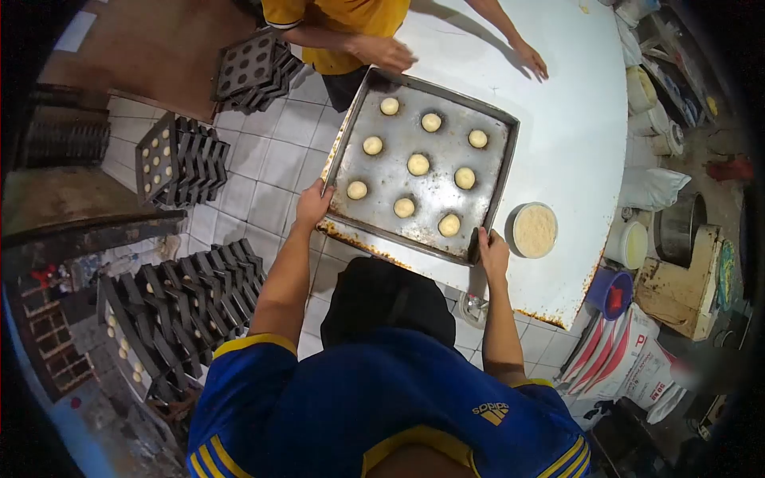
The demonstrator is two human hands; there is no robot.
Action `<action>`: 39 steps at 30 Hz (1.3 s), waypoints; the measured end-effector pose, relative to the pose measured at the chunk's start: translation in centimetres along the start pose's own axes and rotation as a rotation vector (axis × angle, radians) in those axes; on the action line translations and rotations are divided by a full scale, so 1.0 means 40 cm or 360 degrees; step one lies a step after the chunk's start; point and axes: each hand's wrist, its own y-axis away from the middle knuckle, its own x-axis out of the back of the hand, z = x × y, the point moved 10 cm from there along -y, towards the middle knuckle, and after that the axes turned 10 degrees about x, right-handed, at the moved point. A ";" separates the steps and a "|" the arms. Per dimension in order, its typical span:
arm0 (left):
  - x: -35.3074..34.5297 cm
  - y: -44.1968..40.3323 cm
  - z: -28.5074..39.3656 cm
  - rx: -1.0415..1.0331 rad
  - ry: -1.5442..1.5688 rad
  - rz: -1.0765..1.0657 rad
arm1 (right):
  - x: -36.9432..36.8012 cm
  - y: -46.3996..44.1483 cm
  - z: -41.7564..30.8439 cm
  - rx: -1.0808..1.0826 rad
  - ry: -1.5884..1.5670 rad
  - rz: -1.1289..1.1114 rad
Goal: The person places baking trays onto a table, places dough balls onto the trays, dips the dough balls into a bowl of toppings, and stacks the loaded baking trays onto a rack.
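A square metal baking tray (382, 179) bears several round dough balls (418, 165) set in rows. My left hand (314, 203) grips the tray's near left corner, fingers closed over its rim. On the near right corner, my right hand (493, 253) is closed around the edge. The tray lies over the white tabletop (574, 143); I cannot tell whether it rests fully on it. Just right of my right hand stands a round bowl (535, 230) of pale crumbs or flour.
Across the table, a person in a yellow shirt (358, 32) has both hands near the tray. Stacked trays (187, 163) stand on the tiled floor at left, with more dough-filled trays (175, 311) nearer. Sacks (621, 350), a purple bucket (610, 287) and pots line the right side.
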 end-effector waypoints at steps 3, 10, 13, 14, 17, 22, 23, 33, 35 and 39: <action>-0.002 0.001 0.017 -0.0133 0.0039 -0.0088 | -0.012 -0.021 0.005 0.0066 -0.0006 -0.0044; 0.037 0.056 -0.001 -0.0197 0.0266 -0.0018 | 0.022 -0.038 -0.053 0.0123 -0.0101 -0.0106; 0.049 0.125 -0.061 -0.0551 0.0062 0.0403 | 0.026 -0.070 -0.083 0.0208 -0.0060 -0.0210; 0.086 0.200 -0.046 -0.0925 -0.0153 0.0765 | 0.022 -0.082 -0.104 0.0251 -0.0019 -0.0253; 0.244 0.240 -0.055 0.0041 0.0195 0.0321 | 0.043 -0.119 -0.199 0.0342 -0.0146 -0.0332; 0.486 0.365 -0.163 0.0262 0.0565 0.0307 | 0.060 -0.136 -0.453 0.0291 -0.0208 -0.0585; 0.512 0.446 -0.144 0.0320 0.0614 0.0266 | 0.158 -0.093 -0.501 0.0424 -0.0166 -0.0542; 0.794 0.415 -0.430 0.0717 0.0813 0.0496 | -0.078 -0.304 -1.111 0.0917 0.0096 -0.0749; 0.823 0.314 -0.558 0.0738 0.0792 0.0676 | -0.246 -0.437 -1.271 0.0961 0.0066 -0.0841; 0.807 0.083 -0.763 0.0983 0.0602 0.0710 | -0.535 -0.647 -1.542 0.1214 0.0196 -0.0963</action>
